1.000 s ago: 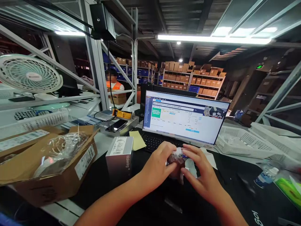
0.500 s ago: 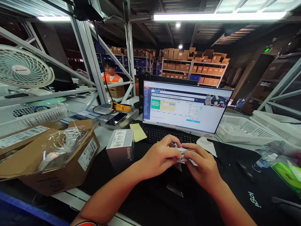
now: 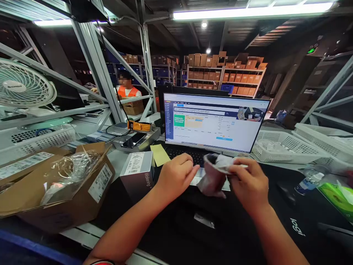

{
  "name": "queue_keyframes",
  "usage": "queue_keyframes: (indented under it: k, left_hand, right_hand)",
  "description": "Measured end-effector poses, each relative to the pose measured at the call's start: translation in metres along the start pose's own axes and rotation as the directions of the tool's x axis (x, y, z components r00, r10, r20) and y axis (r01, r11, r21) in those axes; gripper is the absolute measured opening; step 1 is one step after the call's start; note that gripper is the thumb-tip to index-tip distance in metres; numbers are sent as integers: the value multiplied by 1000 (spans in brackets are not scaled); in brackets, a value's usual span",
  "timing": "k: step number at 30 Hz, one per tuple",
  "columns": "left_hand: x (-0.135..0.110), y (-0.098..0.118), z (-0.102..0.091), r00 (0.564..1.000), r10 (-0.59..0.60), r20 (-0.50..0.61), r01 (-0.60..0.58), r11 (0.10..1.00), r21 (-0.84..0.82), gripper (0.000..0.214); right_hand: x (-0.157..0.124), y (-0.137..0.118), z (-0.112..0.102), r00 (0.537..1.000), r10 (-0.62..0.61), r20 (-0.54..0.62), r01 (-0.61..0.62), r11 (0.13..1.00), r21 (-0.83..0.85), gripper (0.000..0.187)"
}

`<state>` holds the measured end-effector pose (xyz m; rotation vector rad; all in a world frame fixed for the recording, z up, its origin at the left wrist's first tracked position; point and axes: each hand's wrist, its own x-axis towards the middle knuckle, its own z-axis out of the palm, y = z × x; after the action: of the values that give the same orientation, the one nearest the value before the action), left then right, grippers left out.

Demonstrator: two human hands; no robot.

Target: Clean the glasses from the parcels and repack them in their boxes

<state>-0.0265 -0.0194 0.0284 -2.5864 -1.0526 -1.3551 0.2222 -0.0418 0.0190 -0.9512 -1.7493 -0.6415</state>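
Note:
My right hand (image 3: 249, 182) grips the rim of a small greyish pouch (image 3: 212, 182), which hangs over the desk mat with its mouth upward. Something white, partly crumpled, shows at the pouch's opening. To the left, apart from the pouch, my left hand (image 3: 176, 176) is closed, fingers curled and thumb pressed in; whether anything is inside it is hidden. Behind the pouch lies a white-silver flat piece (image 3: 227, 185), mostly covered. A small clear plastic strip (image 3: 204, 221) rests on the black mat (image 3: 176, 235) below the hands.
A grey box (image 3: 139, 184) with a label stands left, beside yellow paper (image 3: 160, 154). Further left is an open carton (image 3: 79, 195) holding clear plastic. The monitor (image 3: 215, 125) and keyboard (image 3: 176, 151) are ahead. A bottle (image 3: 309, 183) stands right. A person (image 3: 128, 90) is in the background.
My hands, together around the small bundle before, have moved apart. The pouch now hangs opened out from my right hand, and my left hand has drawn back leftward. The view has shifted slightly.

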Motion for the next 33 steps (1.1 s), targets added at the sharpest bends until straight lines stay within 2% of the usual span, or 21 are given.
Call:
queue_keyframes:
  k: [2,3,4,6,7,8,11,13,17,19,21,23,26,30,33]
  left_hand:
    - [1,1,2,999,-31,-10,30,996,-81,22]
    - [1,2,3,998,-59,22,62,987,-150,15]
    - [0,2,7,993,-90,71,104,971,-216,32]
    - [-3,3,18,973,-147,177,197,931,-308,89]
    - [-6,3,26,961,-157,229,231,910,-343,105]
    - [-8,3,35,951,-154,269,253,888,-385,111]
    - [-12,1,60,958,-117,263,248,802,-544,106]
    - [-11,0,68,971,-120,206,220,785,-579,88]
    - [-3,-8,63,994,-105,5,98,909,-405,41]
    - [0,-15,57,989,-83,-119,49,963,-264,32]
    - [1,-21,54,980,-65,-189,39,990,-138,33]
    - [0,-24,53,975,-51,-217,45,998,-34,39]
    - [-4,-22,55,972,-29,-232,47,996,73,45]
    - [-7,-17,58,972,-6,-236,43,988,149,47]
    - [-5,-17,58,975,-113,-193,144,978,154,48]
  right_hand:
    - [2,3,-2,995,98,-21,-96,994,55,25]
    - [2,3,-2,991,136,-5,-135,985,107,24]
    - [2,2,-2,987,158,18,-158,974,160,25]
    - [0,-7,2,988,154,26,-156,960,234,26]
    - [-1,-13,5,990,140,3,-136,956,261,27]
    - [-3,-19,8,992,124,-26,-111,951,289,28]
    - [-7,-37,16,991,112,-70,-74,912,404,28]
    - [-7,-40,16,993,121,-19,-98,877,470,27]
    - [-3,-20,3,987,122,104,-156,880,448,27]
    - [0,-7,-8,990,103,96,-129,934,332,29]
    - [4,-1,-20,993,109,50,-117,970,215,26]
    - [6,-5,-29,990,132,49,-139,973,185,16]
    - [6,-21,-31,977,137,161,-169,964,206,11]
    - [-2,-34,-11,954,154,256,-205,961,186,7]
    - [-6,-35,4,953,142,267,-195,963,184,5]
